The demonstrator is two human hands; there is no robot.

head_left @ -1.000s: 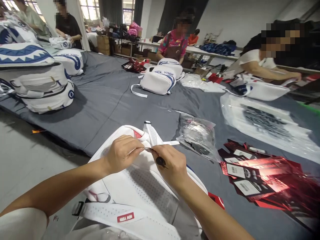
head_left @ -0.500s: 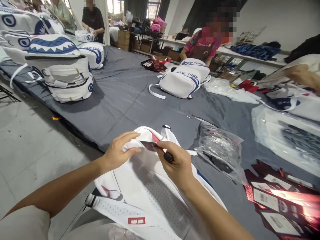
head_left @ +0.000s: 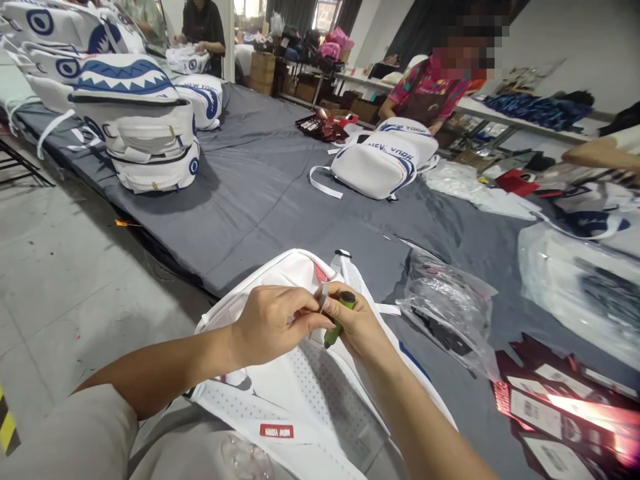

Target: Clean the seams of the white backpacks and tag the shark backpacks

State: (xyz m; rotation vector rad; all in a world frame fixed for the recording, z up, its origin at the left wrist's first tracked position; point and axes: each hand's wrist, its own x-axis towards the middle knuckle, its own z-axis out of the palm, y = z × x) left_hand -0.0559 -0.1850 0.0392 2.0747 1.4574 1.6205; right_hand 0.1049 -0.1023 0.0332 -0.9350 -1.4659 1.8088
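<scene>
A white mesh-backed backpack (head_left: 300,387) lies on my lap and against the grey table edge, with a red label on its strap. My left hand (head_left: 273,323) and my right hand (head_left: 357,323) meet above its top. My right hand grips a green, black-tipped pen-like tool (head_left: 339,319). Between the fingertips of both hands sits a small thin white piece (head_left: 323,293), pinched by my left fingers.
A grey cloth-covered table (head_left: 260,180) holds a clear plastic bag (head_left: 450,300), red-and-black hang tags (head_left: 560,407), a white backpack (head_left: 380,160) and stacked shark-print backpacks (head_left: 135,127). Other people work at the far and right sides. Bare floor (head_left: 55,267) lies left.
My hands closed together again over the backpack top. The dark card seen half a second ago is gone from view, and the green tool now shows. The view shifted slightly left.
</scene>
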